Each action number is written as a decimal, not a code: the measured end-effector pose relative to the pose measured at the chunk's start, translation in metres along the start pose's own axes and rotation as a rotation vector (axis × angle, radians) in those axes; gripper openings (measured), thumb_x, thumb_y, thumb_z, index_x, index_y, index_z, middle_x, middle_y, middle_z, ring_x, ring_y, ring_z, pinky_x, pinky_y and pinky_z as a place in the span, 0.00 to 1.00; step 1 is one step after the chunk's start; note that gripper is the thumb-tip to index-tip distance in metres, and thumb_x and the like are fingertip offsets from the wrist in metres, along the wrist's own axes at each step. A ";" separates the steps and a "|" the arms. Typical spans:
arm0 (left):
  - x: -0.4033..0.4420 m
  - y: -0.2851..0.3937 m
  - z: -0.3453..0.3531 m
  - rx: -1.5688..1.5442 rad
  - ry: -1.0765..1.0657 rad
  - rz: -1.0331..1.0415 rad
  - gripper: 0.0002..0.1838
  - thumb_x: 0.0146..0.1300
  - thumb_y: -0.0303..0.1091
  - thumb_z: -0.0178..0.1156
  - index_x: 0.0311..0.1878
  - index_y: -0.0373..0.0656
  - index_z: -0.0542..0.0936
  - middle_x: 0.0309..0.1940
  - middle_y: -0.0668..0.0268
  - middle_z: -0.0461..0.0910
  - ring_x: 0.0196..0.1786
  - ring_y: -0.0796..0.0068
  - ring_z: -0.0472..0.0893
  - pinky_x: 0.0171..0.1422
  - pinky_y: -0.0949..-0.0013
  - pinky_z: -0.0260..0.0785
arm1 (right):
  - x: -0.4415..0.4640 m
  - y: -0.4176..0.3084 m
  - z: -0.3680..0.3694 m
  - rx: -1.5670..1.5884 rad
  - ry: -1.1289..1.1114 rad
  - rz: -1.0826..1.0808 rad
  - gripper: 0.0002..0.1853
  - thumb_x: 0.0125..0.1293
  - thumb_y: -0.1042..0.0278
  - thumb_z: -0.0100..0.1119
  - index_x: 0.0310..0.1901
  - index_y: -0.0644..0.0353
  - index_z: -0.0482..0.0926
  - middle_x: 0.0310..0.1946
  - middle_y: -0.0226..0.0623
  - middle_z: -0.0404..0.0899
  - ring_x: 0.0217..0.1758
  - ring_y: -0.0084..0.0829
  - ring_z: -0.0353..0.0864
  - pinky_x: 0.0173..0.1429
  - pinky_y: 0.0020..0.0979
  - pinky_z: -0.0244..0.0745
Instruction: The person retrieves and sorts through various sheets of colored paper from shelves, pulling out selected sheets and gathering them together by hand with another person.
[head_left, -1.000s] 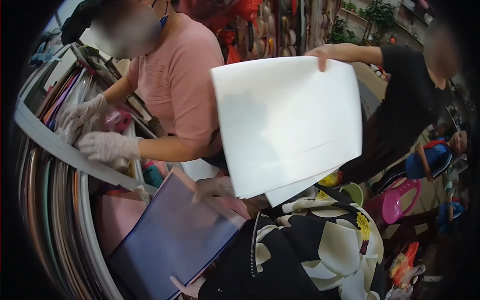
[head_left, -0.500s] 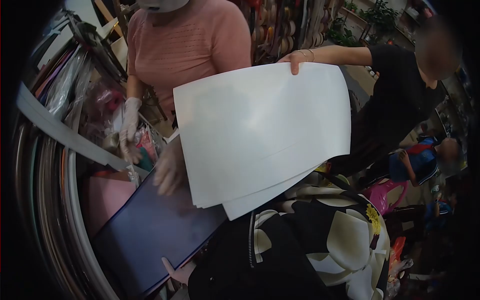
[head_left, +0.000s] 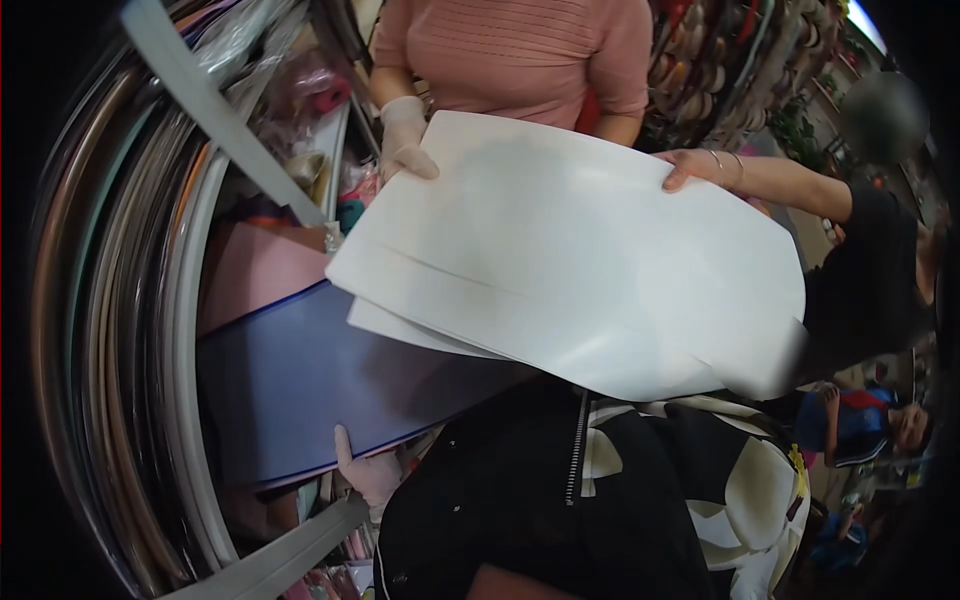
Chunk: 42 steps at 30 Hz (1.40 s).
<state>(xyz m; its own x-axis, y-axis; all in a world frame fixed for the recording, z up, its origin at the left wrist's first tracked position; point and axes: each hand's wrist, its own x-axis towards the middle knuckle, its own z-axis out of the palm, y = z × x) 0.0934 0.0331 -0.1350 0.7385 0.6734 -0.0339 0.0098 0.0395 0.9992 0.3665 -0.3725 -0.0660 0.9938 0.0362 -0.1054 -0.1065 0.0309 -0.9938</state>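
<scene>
My left hand, in a pale glove, is at the near edge of a blue sheet. Its thumb lies over the sheet's edge, and the other fingers are partly hidden below. My right hand is not in view. Above the blue sheet, two other people hold a few large white sheets. A gloved hand of the person in a pink top grips their left corner. A bare hand with bracelets, from a person in black, holds the far edge. A pink sheet lies beside the blue one.
Rolled or stacked sheets stand in a rack on the left, with a grey rail across it. A black jacket with pale flowers fills the bottom. Ribbon spools hang at the back. Other people are at the right.
The white sheets have turned and shifted right, uncovering more of the blue sheet. The pink-topped person's gloved hand now holds their corner. My left hand stays at the blue sheet's edge; the view has shifted.
</scene>
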 end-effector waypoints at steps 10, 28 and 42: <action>0.004 0.020 0.006 -0.140 -0.023 -0.001 0.12 0.73 0.23 0.50 0.56 0.29 0.69 0.51 0.53 0.76 0.50 0.65 0.79 0.56 0.63 0.76 | -0.007 0.032 0.094 0.083 -0.318 0.133 0.16 0.58 0.69 0.67 0.47 0.65 0.81 0.37 0.33 0.83 0.44 0.27 0.80 0.49 0.31 0.75; 0.005 0.023 -0.008 0.168 -0.145 0.241 0.17 0.59 0.31 0.67 0.48 0.32 0.78 0.42 0.54 0.83 0.47 0.58 0.83 0.51 0.61 0.74 | 0.017 0.085 0.142 0.112 -0.568 0.097 0.12 0.65 0.68 0.58 0.49 0.60 0.79 0.45 0.37 0.82 0.47 0.34 0.81 0.54 0.37 0.75; 0.010 0.040 0.015 -0.915 -0.102 -0.415 0.22 0.75 0.41 0.47 0.63 0.36 0.70 0.62 0.54 0.74 0.64 0.56 0.75 0.67 0.51 0.70 | -0.029 0.003 0.261 -0.359 -1.023 -0.138 0.12 0.65 0.68 0.57 0.48 0.60 0.79 0.43 0.38 0.82 0.48 0.34 0.81 0.53 0.36 0.75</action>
<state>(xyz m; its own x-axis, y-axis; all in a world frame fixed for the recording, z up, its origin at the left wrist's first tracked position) 0.1112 0.0306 -0.0950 0.8486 0.4136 -0.3299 -0.2109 0.8363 0.5061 0.3290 -0.1129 -0.0571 0.4813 0.8730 -0.0793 0.1843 -0.1892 -0.9645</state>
